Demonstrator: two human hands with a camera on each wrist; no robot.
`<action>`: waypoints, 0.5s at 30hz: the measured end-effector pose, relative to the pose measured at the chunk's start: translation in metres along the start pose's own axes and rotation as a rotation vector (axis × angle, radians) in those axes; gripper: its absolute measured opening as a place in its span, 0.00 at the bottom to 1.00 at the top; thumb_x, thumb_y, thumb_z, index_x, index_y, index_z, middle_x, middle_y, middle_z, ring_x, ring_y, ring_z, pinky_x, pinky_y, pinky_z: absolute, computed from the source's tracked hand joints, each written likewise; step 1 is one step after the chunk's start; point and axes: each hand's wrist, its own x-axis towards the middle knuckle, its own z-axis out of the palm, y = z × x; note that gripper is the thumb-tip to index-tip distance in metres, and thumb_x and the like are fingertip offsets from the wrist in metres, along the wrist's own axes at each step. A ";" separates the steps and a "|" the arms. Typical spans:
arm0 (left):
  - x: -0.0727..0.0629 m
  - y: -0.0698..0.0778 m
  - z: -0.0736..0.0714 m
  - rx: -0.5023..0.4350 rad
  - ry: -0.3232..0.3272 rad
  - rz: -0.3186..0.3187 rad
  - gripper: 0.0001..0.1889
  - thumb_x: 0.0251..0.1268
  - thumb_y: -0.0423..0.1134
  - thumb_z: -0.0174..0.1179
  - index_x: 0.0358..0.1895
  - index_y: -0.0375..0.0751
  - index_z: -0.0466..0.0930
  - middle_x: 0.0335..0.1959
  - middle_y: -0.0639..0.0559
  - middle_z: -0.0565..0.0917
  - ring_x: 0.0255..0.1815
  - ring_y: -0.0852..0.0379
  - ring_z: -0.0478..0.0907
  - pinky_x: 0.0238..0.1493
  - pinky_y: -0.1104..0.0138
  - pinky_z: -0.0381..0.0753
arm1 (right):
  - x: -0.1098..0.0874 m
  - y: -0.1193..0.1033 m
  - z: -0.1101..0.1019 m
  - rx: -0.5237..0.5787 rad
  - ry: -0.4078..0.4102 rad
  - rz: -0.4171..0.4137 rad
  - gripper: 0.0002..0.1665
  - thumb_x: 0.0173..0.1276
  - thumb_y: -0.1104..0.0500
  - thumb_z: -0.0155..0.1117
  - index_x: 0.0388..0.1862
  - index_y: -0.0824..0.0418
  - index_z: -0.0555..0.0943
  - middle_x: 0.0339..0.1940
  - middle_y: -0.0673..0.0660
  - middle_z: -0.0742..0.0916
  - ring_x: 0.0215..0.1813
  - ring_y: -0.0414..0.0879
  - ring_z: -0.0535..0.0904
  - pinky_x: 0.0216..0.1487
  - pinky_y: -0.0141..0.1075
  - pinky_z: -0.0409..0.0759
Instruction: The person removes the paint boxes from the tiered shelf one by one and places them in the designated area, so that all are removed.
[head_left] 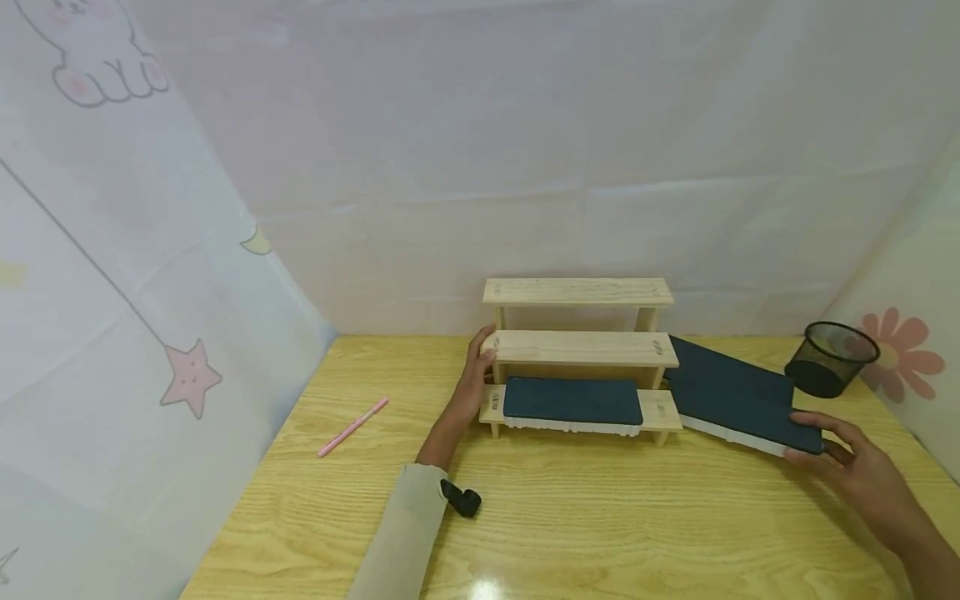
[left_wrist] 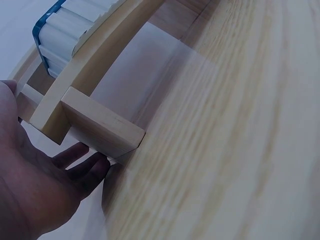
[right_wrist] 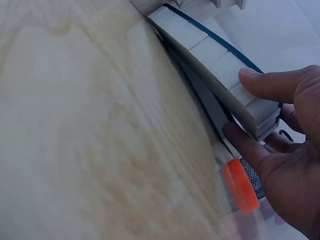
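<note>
A three-tier wooden shelf [head_left: 577, 348] stands on the table, its left end gripped by my left hand [head_left: 474, 371]. In the left wrist view, fingers of that hand [left_wrist: 55, 185] sit close to a wooden leg [left_wrist: 102, 120]. A flat box [head_left: 573, 400] with a dark blue top and white ribbed sides lies on the lowest tier. Right of the shelf, my right hand [head_left: 862, 467] holds the near right corner of a similar dark blue box [head_left: 738, 400]. Its thumb presses the white side [right_wrist: 215, 57], and another flat dark-edged piece [right_wrist: 200, 95] shows beneath.
At the back right stands a black mesh pen cup [head_left: 831, 360]. A pink pen [head_left: 352, 427] lies left of the shelf. In the right wrist view, an orange object [right_wrist: 240, 185] shows below the fingers. Printed cloth [head_left: 570, 167] hangs behind the table.
</note>
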 end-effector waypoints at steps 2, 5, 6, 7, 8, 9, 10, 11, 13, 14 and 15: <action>0.000 0.000 0.000 0.002 -0.002 0.006 0.28 0.86 0.43 0.29 0.82 0.48 0.41 0.82 0.48 0.38 0.81 0.42 0.37 0.72 0.36 0.44 | 0.002 0.001 0.003 0.000 -0.024 0.000 0.41 0.74 0.46 0.63 0.81 0.43 0.57 0.83 0.58 0.43 0.69 0.56 0.69 0.42 0.34 0.81; 0.001 -0.001 0.000 0.004 -0.009 0.003 0.28 0.86 0.43 0.29 0.82 0.48 0.40 0.82 0.48 0.37 0.81 0.41 0.37 0.71 0.36 0.45 | 0.003 0.000 0.006 -0.010 -0.033 -0.002 0.42 0.74 0.45 0.63 0.81 0.44 0.57 0.82 0.66 0.45 0.70 0.75 0.58 0.44 0.28 0.78; 0.001 -0.001 0.000 0.004 -0.010 0.002 0.28 0.85 0.43 0.29 0.82 0.48 0.40 0.82 0.48 0.37 0.81 0.41 0.37 0.71 0.36 0.45 | 0.003 0.000 0.006 -0.024 -0.028 -0.010 0.42 0.74 0.44 0.63 0.81 0.45 0.58 0.81 0.69 0.47 0.70 0.75 0.58 0.46 0.24 0.76; 0.001 -0.001 0.000 0.005 -0.011 0.000 0.28 0.85 0.43 0.29 0.82 0.48 0.40 0.82 0.48 0.37 0.81 0.41 0.37 0.71 0.35 0.45 | 0.003 -0.001 0.005 -0.033 -0.026 -0.017 0.42 0.74 0.45 0.63 0.81 0.46 0.58 0.81 0.70 0.48 0.70 0.78 0.56 0.50 0.27 0.77; 0.001 -0.001 0.000 0.004 -0.011 -0.003 0.28 0.85 0.43 0.29 0.82 0.49 0.40 0.82 0.49 0.37 0.81 0.41 0.37 0.71 0.35 0.44 | 0.003 -0.002 0.005 -0.039 -0.025 -0.023 0.42 0.74 0.45 0.63 0.81 0.47 0.58 0.80 0.71 0.48 0.70 0.80 0.55 0.57 0.29 0.75; 0.001 -0.001 0.000 0.003 -0.009 -0.004 0.28 0.85 0.43 0.29 0.82 0.49 0.40 0.82 0.49 0.37 0.81 0.41 0.37 0.71 0.35 0.44 | 0.003 -0.003 0.004 -0.037 -0.028 -0.031 0.41 0.74 0.45 0.63 0.81 0.48 0.59 0.80 0.72 0.49 0.71 0.80 0.53 0.64 0.33 0.71; 0.001 -0.001 0.000 0.002 -0.008 -0.005 0.28 0.86 0.44 0.29 0.82 0.49 0.40 0.82 0.49 0.37 0.81 0.41 0.37 0.71 0.35 0.44 | 0.003 -0.004 0.004 -0.041 -0.032 -0.038 0.41 0.74 0.46 0.64 0.80 0.50 0.60 0.79 0.73 0.50 0.71 0.80 0.53 0.69 0.42 0.67; 0.001 -0.001 0.000 0.002 -0.007 -0.005 0.28 0.86 0.44 0.29 0.82 0.49 0.40 0.82 0.50 0.37 0.81 0.42 0.37 0.71 0.35 0.44 | 0.003 -0.005 0.003 -0.039 -0.045 -0.041 0.41 0.74 0.46 0.64 0.80 0.51 0.61 0.79 0.73 0.49 0.71 0.81 0.52 0.70 0.52 0.64; 0.000 -0.001 0.000 0.008 -0.008 -0.004 0.28 0.85 0.44 0.29 0.82 0.49 0.40 0.82 0.49 0.37 0.81 0.42 0.36 0.72 0.35 0.44 | 0.005 -0.006 0.003 -0.046 -0.075 -0.059 0.39 0.73 0.48 0.65 0.77 0.57 0.63 0.78 0.74 0.51 0.70 0.81 0.55 0.63 0.62 0.67; 0.000 0.000 0.000 0.012 -0.009 -0.005 0.28 0.85 0.44 0.29 0.82 0.48 0.40 0.82 0.49 0.37 0.81 0.42 0.36 0.72 0.36 0.44 | 0.006 -0.005 0.004 -0.054 -0.078 -0.081 0.38 0.72 0.49 0.67 0.75 0.59 0.65 0.77 0.74 0.54 0.70 0.74 0.61 0.63 0.57 0.71; 0.000 0.000 -0.001 0.014 -0.010 -0.004 0.28 0.85 0.43 0.29 0.82 0.47 0.39 0.82 0.48 0.37 0.81 0.42 0.36 0.72 0.36 0.44 | 0.008 -0.004 0.004 -0.067 -0.078 -0.112 0.36 0.71 0.51 0.68 0.72 0.61 0.68 0.75 0.74 0.58 0.70 0.64 0.68 0.60 0.50 0.76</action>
